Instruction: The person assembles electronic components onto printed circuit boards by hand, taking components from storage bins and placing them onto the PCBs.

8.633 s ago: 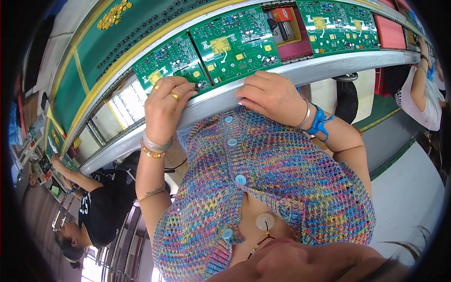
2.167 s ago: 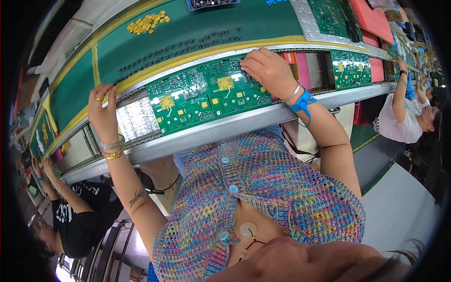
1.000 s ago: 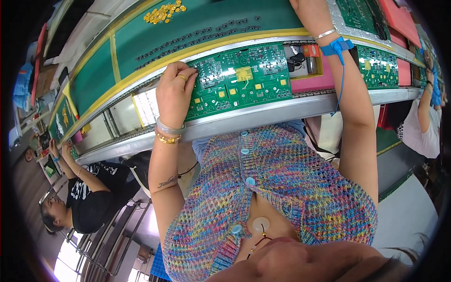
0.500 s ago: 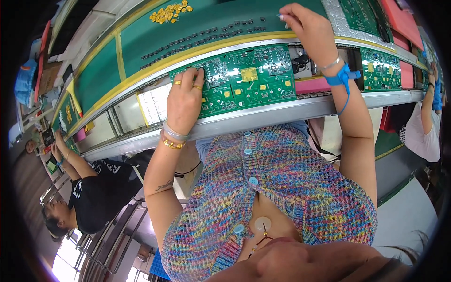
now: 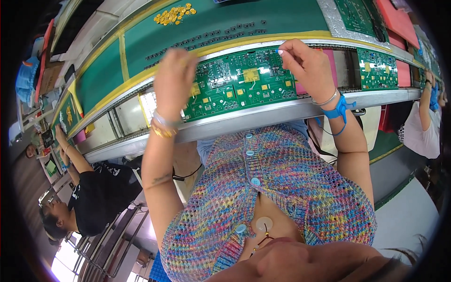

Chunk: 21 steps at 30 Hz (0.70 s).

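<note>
A green circuit board point(image 5: 221, 101) with yellow square patches lies on the rail conveyor in front of me. My right hand point(image 5: 307, 68) is over the board's far right corner, its thumb and forefinger pinched on a small blue component point(image 5: 278, 51). The component's exact kind is too small to tell. My left hand point(image 5: 174, 87) is smeared by motion above the board's left end, fingers towards the rows of small black components point(image 5: 206, 35) on the green mat. Whether it holds anything cannot be seen.
Yellow disc components point(image 5: 174, 15) lie in a heap on the green mat point(image 5: 141, 44). Another circuit board point(image 5: 377, 70) sits further right on the conveyor, whose metal front rail point(image 5: 244, 113) runs before me. A co-worker in black point(image 5: 103, 192) is at left; another person's arm point(image 5: 426, 115) shows at right.
My right hand has come down from above the mat to the board's far right corner with the small blue component. My left hand has lifted off the board and moved left and away from me.
</note>
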Each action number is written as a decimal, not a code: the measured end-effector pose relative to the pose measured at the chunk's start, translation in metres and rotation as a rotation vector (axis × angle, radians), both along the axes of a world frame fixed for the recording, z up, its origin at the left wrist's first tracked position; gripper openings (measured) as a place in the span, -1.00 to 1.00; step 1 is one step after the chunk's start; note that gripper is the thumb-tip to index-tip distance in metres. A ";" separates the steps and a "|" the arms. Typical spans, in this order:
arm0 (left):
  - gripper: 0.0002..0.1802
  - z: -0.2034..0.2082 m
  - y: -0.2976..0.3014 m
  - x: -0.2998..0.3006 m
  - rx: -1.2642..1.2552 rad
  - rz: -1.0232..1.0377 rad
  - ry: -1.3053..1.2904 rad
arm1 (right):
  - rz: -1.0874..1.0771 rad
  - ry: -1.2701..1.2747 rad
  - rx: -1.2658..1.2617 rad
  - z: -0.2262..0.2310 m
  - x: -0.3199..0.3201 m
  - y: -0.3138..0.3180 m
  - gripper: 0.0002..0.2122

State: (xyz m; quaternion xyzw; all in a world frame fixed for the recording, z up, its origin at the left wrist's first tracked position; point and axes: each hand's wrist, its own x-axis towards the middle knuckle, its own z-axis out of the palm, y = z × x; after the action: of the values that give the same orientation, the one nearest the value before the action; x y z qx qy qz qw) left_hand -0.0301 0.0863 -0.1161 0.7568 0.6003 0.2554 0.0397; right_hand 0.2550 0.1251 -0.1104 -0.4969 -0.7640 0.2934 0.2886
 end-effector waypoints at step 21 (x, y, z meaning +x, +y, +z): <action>-0.86 -0.014 0.102 -0.043 -0.071 0.020 0.047 | 0.020 -0.253 -0.034 -0.027 -0.015 0.006 -0.85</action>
State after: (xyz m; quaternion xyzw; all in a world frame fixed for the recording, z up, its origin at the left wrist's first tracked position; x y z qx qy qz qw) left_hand -0.0730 0.1883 -0.1298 0.7548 0.6172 0.2164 0.0501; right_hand 0.2398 0.1310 -0.1374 -0.5270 -0.7942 0.2444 0.1783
